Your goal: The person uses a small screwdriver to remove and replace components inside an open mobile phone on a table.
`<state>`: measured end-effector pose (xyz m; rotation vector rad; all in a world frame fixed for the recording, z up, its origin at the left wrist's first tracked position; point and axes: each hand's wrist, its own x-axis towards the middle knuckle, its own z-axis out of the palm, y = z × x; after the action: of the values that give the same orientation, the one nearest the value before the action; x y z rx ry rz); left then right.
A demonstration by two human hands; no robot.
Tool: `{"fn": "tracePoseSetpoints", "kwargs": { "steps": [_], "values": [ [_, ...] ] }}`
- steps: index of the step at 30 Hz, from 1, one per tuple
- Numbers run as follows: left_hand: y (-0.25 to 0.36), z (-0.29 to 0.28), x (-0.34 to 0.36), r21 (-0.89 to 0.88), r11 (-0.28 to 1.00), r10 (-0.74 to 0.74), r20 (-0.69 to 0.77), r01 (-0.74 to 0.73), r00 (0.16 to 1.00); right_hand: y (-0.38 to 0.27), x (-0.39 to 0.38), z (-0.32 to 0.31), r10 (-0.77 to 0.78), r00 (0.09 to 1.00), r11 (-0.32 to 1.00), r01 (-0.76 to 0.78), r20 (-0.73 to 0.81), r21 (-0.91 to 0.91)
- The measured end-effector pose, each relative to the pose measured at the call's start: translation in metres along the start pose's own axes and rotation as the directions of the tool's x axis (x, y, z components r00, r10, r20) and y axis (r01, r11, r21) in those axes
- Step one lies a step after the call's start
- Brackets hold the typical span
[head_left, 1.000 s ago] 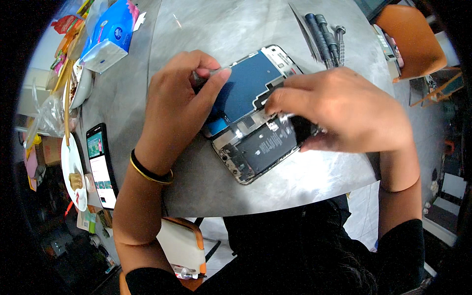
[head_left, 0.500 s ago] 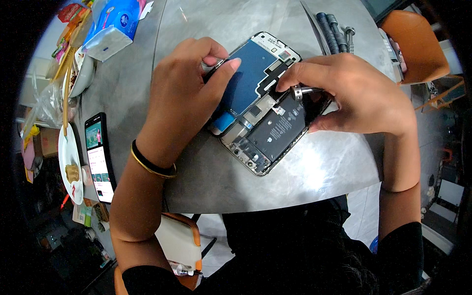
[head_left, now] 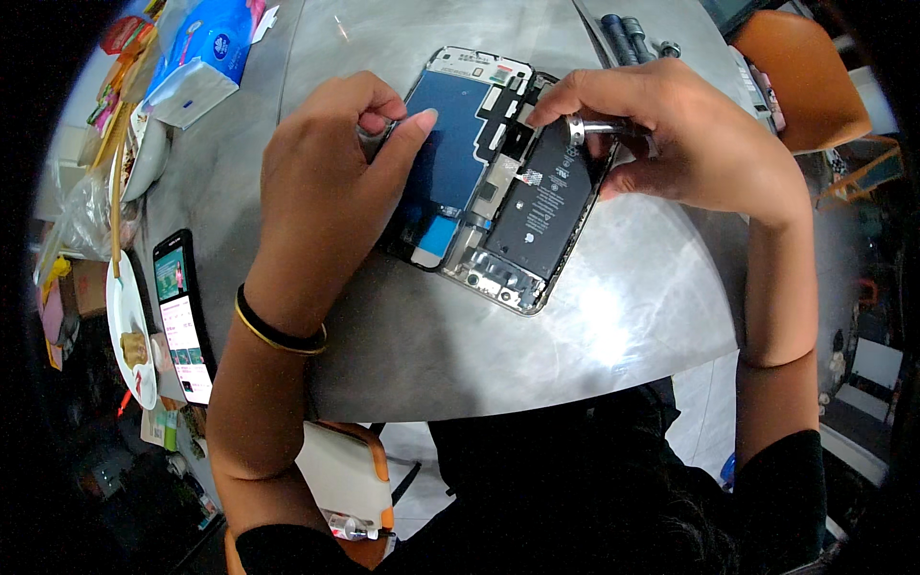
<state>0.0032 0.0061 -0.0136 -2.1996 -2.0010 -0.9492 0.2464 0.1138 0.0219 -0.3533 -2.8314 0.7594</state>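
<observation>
An opened phone lies on the grey table. Its blue-backed screen panel (head_left: 446, 134) is folded to the left of the housing with the dark battery (head_left: 537, 220). My left hand (head_left: 345, 172) is pinched at the panel's left edge; a small grey piece at the fingertips is unclear. My right hand (head_left: 685, 134) is closed round a short silver metal tool (head_left: 599, 127), over the upper right of the housing, index finger down at the connectors.
Dark-handled tools (head_left: 625, 38) lie at the back right. Along the left are a blue tissue pack (head_left: 196, 62), a bowl (head_left: 149, 149), a plate (head_left: 129, 302) and a lit phone (head_left: 182, 316). An orange chair (head_left: 795, 77) is beyond the right edge.
Both hands and the opened phone have moved up the table, away from me, and the phone has turned more upright. The silver tool shows more clearly in my right hand.
</observation>
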Motion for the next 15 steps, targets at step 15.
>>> {"fn": "tracePoseSetpoints", "kwargs": {
  "steps": [15],
  "values": [
    [0.009,-0.009,0.000,0.132,0.979,-0.166,0.095,0.153,0.981,0.011,0.003,0.000,-0.003,0.993,0.975,-0.022,-0.115,-0.221]
  ]
}}
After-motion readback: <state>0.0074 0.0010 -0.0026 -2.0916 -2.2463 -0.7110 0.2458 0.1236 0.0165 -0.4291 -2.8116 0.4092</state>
